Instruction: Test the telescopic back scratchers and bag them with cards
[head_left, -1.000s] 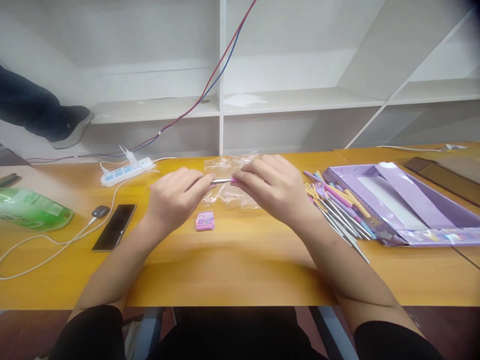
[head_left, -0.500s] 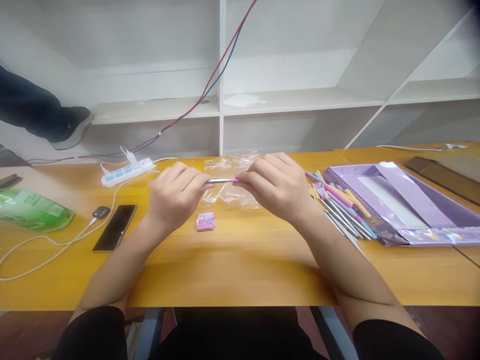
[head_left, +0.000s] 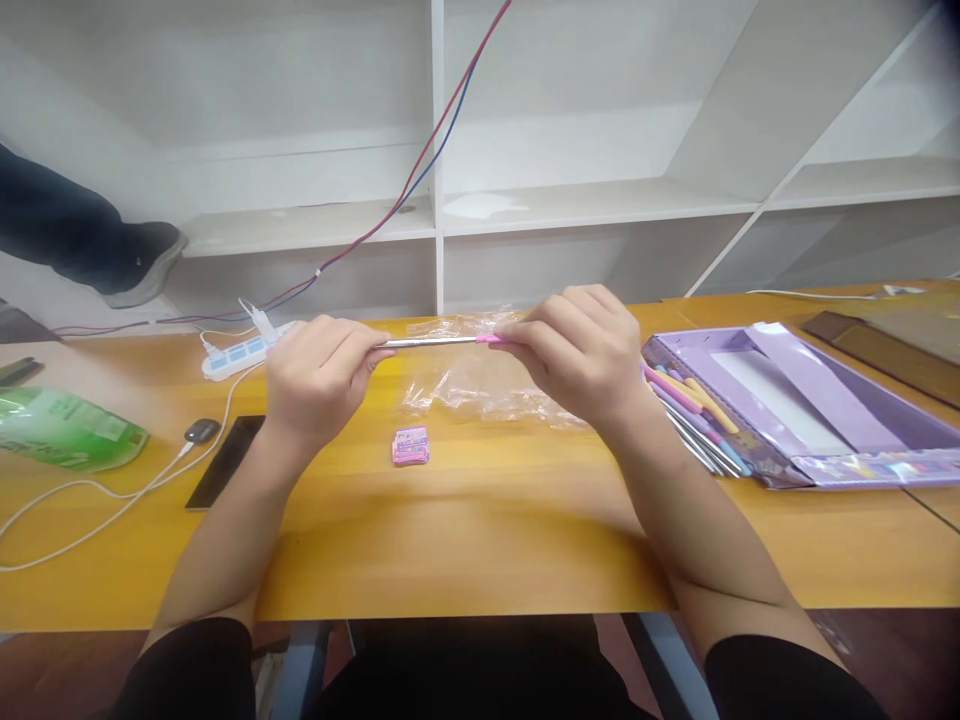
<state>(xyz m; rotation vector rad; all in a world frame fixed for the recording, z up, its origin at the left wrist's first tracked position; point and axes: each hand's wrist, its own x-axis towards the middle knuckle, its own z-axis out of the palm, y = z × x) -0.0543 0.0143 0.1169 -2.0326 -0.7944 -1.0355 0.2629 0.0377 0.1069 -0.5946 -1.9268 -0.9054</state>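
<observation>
the left hand (head_left: 319, 378) and right hand (head_left: 583, 352) are both clamped on the rod (head_left: 435, 342), which spans between them above the worktop (head_left: 480, 545). it looks light, stiff and perhaps slippery along the metal; its pink end (head_left: 487, 339) seems the surer hold. print on the cards (head_left: 410, 448) and green pack (head_left: 64, 430) is unreadable.

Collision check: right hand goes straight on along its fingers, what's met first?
Probably the left hand, which grips the same rod as the right hand; exact depth is hard to judge.
</observation>
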